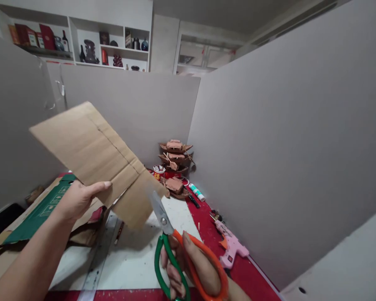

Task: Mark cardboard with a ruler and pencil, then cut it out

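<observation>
My left hand grips a flat piece of brown cardboard by its lower edge, thumb on the near face. A dark drawn line runs along the cardboard, and a cut slit shows near the thumb. In my right hand are scissors with one green and one orange handle. Their blades point up, close beside the cardboard's lower right end; whether they touch it I cannot tell. The blade tips are blurred.
A clear ruler and a pencil lie on the white board. Folded green-and-brown cardboard is at left. Small brown model boats are stacked at the back. A pink glue gun rests at right, below a grey partition.
</observation>
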